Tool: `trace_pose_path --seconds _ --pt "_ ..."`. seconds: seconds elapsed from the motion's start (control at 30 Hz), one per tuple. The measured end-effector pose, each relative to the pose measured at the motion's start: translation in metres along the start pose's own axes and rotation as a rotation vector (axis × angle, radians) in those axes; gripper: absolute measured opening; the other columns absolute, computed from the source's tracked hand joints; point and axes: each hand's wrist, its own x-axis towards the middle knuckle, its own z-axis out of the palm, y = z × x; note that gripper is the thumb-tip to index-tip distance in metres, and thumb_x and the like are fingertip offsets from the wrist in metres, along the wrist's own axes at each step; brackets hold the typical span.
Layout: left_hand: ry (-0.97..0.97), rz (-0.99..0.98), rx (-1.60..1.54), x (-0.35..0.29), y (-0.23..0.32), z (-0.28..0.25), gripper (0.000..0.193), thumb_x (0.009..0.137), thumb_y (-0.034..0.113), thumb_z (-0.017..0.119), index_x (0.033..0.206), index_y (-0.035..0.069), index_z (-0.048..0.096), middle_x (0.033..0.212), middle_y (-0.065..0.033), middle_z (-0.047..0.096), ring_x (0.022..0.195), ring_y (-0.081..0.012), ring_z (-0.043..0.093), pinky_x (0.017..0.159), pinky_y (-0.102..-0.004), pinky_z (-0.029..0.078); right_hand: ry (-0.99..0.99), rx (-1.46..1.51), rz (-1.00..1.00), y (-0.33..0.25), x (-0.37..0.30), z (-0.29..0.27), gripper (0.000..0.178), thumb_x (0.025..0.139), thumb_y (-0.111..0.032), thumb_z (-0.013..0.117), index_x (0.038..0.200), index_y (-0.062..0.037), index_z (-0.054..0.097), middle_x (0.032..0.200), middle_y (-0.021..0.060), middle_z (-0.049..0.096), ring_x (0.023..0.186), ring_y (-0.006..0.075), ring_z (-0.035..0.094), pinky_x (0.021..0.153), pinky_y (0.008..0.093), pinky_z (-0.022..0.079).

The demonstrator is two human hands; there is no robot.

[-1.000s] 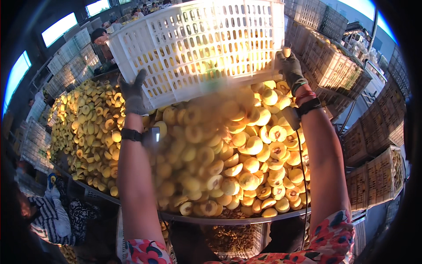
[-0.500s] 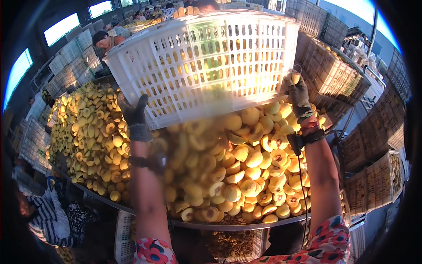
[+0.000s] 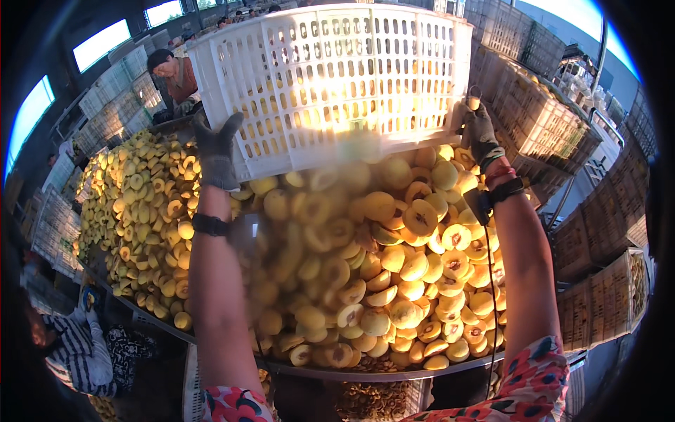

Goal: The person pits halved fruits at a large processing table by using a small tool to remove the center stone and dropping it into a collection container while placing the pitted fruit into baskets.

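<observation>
A white slotted plastic crate (image 3: pixel 344 77) is held up over the table, with yellow fruit showing through its slots. My left hand (image 3: pixel 219 148), in a dark glove, grips the crate's lower left corner, thumb spread against the near wall. At the lower right corner my gloved right hand (image 3: pixel 481 133) is closed on the crate; part of its fingers is hidden. Below lies a heap of halved yellow peaches (image 3: pixel 411 271), some cut side up with reddish centres. A hazy blur covers the middle of the heap.
The metal table rim (image 3: pixel 394 374) curves along my side. More peach halves (image 3: pixel 140 211) pile up on the left. Stacked crates (image 3: pixel 531 116) stand at the right. One person (image 3: pixel 179 81) works across the table; another in a striped top (image 3: pixel 81 355) is at the lower left.
Both hands have carried the crate up and away from me, and it now sits more level. More of the peach heap shows beneath it, with some halves shifted.
</observation>
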Motion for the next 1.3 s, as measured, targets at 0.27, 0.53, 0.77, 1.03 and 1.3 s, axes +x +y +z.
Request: trace_pose_path --seconds 0.27,0.53,0.77,1.03,1.3 --pt "-0.1 -0.003 0.026 0.015 0.0 0.006 0.066 0.062 0.018 0.078 0.115 -0.004 0.045 0.097 -0.0121 0.061 0.08 -0.0217 0.059 0.079 -0.0337 0.048 -0.134 -0.011 0.142 -0.006 0.008 -0.008 0.024 0.09 -0.024 0.052 0.11 -0.0099 0.053 0.086 0.0023 0.057 0.067 0.0155 0.054 0.054 0.0308 0.048" --pt "-0.035 0.081 0.408 0.013 0.035 0.102 0.083 0.054 0.033 0.084 0.114 -0.006 0.042 0.103 -0.0196 0.057 0.094 -0.029 0.057 0.085 -0.0362 0.045 0.334 0.088 -0.071 -0.049 0.046 0.062 0.018 0.084 -0.017 0.062 0.098 -0.0074 0.056 0.068 0.0006 0.055 0.056 0.0096 0.051 0.048 0.0239 0.046" --pt "0.119 -0.053 0.43 0.072 -0.026 0.072 0.09 0.056 0.039 0.08 0.122 -0.007 0.041 0.114 -0.0214 0.054 0.101 -0.0304 0.055 0.09 -0.0372 0.042 0.152 -0.828 0.023 0.013 0.05 0.038 0.056 0.082 -0.041 0.05 0.115 0.0039 0.046 0.112 0.024 0.056 0.102 0.0379 0.056 0.085 0.0435 0.045" --pt "-0.163 -0.015 0.111 0.036 -0.007 0.071 0.053 0.068 0.032 0.071 0.106 0.0 0.055 0.096 -0.0106 0.063 0.084 -0.0201 0.059 0.076 -0.0334 0.046 0.102 -0.02 0.327 0.037 0.054 0.008 0.025 0.088 -0.023 0.056 0.109 -0.0104 0.05 0.092 0.0039 0.056 0.073 0.0173 0.056 0.055 0.0323 0.053" --pt "-0.348 -0.211 -0.347 0.004 0.019 -0.022 0.052 0.087 0.032 0.047 0.131 0.005 0.037 0.13 -0.0131 0.041 0.119 -0.0256 0.041 0.1 -0.0377 0.036 -0.052 0.107 0.141 0.076 0.08 -0.01 0.028 0.093 -0.026 0.042 0.104 -0.0043 0.055 0.092 0.0098 0.06 0.075 0.017 0.058 0.062 0.0324 0.048"
